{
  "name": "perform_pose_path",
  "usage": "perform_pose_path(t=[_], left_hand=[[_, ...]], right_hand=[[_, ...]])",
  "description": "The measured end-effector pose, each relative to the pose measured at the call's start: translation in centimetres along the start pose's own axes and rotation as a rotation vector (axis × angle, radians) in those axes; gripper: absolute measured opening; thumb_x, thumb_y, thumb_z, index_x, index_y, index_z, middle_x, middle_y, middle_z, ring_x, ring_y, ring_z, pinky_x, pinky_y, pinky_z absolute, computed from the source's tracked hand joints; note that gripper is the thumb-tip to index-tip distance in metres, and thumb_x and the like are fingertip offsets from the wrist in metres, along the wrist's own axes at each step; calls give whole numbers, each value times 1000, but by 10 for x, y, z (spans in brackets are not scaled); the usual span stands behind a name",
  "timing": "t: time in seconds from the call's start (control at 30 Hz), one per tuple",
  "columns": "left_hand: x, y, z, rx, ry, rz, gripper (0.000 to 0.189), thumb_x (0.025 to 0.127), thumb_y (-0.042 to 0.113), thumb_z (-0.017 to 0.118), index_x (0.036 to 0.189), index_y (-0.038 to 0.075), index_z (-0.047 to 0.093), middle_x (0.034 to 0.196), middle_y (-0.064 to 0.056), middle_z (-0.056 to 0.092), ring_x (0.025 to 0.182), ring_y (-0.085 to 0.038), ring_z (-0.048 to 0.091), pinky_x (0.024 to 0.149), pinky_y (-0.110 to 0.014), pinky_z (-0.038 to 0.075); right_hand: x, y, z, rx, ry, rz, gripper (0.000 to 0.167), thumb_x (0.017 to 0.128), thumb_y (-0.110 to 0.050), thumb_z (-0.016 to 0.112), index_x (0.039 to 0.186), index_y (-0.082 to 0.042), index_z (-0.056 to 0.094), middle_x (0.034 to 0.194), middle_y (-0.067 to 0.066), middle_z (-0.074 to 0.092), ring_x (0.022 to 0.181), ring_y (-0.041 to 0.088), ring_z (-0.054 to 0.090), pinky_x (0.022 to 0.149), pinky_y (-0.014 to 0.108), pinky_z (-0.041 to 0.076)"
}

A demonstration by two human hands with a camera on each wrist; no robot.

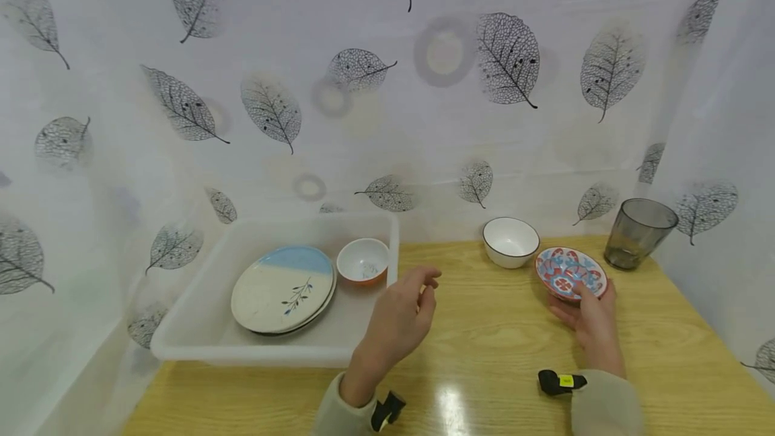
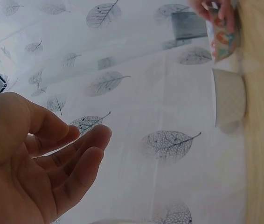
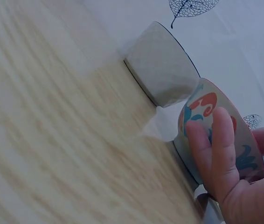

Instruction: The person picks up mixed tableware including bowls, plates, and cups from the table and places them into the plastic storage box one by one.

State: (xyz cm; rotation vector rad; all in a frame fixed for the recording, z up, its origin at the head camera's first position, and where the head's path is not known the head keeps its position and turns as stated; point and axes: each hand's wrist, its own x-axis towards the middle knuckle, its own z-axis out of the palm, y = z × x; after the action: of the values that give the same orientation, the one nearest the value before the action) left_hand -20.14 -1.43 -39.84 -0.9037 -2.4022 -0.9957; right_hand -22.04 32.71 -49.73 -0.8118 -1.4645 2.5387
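Note:
Red-and-blue patterned on a white ground, a small bowl is in my right hand, thumb at the rim and fingers along its outside. The right wrist view shows those fingers against the bowl's painted side, its base close to the table. My left hand holds nothing; its fingers are loosely bent, and it overlaps the right end of a white plastic tub in the head view. Just left of the patterned bowl stands a white bowl with a dark rim.
Inside the tub lie stacked plates, the top one cream and blue, and a small bowl with an orange outside. A grey tinted glass stands at the table's back right. Leaf-printed curtain hangs along the back and sides.

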Motion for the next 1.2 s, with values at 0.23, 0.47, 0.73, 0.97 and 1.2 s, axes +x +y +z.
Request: perform_pose_path(t=[0.23, 0.47, 0.73, 0.97, 1.2], left_hand=[[-4, 0, -3, -9, -8, -37, 24, 95, 2, 57, 118, 4, 65, 100, -6, 71, 71, -10, 59, 61, -19, 49], [-3, -1, -2, -17, -20, -33, 24, 95, 2, 56, 118, 4, 65, 100, -8, 71, 68, -8, 56, 59, -18, 46], [-1, -1, -1, -10, -9, -9, 23, 95, 3, 57, 116, 6, 65, 100, -6, 70, 67, -7, 54, 58, -17, 45], [0, 0, -1, 0, -15, 0, 23, 96, 3, 56, 117, 6, 65, 100, -6, 70, 68, -8, 56, 59, -17, 46], [1, 0, -1, 7, -32, -6, 24, 96, 3, 56, 118, 6, 64, 101, -7, 70, 65, -7, 53, 56, -17, 43]], right_hand=[[1, -2, -9, -17, -54, 39, 71, 105, -11, 30, 157, -41, -8, 84, -11, 64, 70, 18, 73, 55, 28, 57], [1, -5, -14, -36, -57, 69, 70, 105, -9, 28, 159, -37, -6, 79, -8, 66, 62, 18, 70, 51, 25, 54], [-2, -9, -14, -83, -62, 76, 70, 104, -7, 27, 160, -30, -8, 77, -5, 66, 60, 18, 68, 51, 25, 55], [-6, -13, -8, -153, -57, 46, 70, 103, -7, 29, 160, -26, -6, 80, -7, 63, 61, 16, 67, 54, 26, 56], [-13, -18, -5, -164, -93, 13, 69, 102, -7, 26, 160, -26, -7, 80, -6, 63, 60, 15, 66, 55, 26, 56]])
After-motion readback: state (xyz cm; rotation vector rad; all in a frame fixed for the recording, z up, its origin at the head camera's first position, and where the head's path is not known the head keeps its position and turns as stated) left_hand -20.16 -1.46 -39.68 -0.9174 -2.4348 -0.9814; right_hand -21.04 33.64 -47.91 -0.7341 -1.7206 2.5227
